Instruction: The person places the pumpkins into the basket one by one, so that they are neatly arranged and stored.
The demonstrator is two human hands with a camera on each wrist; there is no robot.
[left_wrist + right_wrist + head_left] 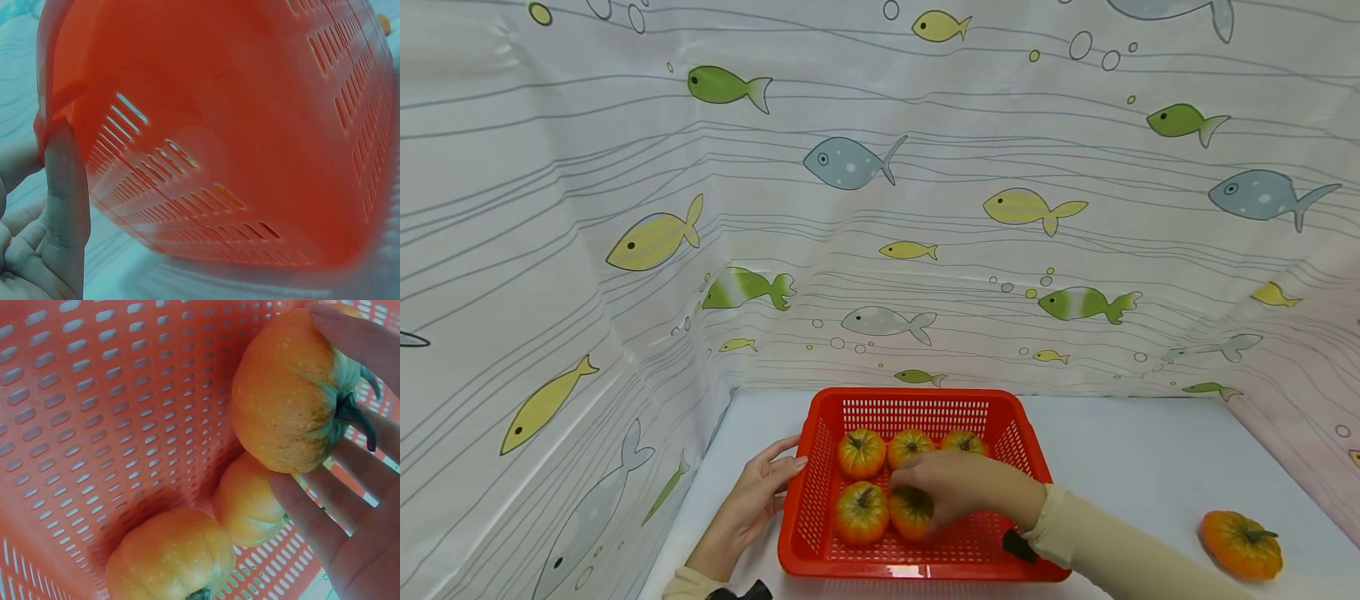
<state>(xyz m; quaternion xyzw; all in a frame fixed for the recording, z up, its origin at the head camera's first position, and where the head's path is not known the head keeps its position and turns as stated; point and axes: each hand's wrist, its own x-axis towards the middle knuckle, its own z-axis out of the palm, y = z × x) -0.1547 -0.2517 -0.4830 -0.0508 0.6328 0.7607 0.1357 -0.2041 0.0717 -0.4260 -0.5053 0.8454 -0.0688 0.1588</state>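
Observation:
A red plastic basket (925,569) stands on the white table with several small orange-and-yellow pumpkins inside. At its left side my left hand (752,504) holds the rim, thumb and fingers at the edge in the left wrist view. My right hand (951,487) reaches in over the right side and grips a pumpkin (287,394), fingers spread around its side and its dark stem towards the palm. Left of that one sits a pumpkin (862,513). Behind them is a row with a left pumpkin (861,454), a middle pumpkin (910,446) and a right pumpkin (964,442), partly hidden by my hand.
Another pumpkin (1242,545) lies on the table (1120,467) to the right, outside the basket and beyond my right sleeve (1120,542). A fish-patterned sheet (955,275) walls the table at the back and both sides.

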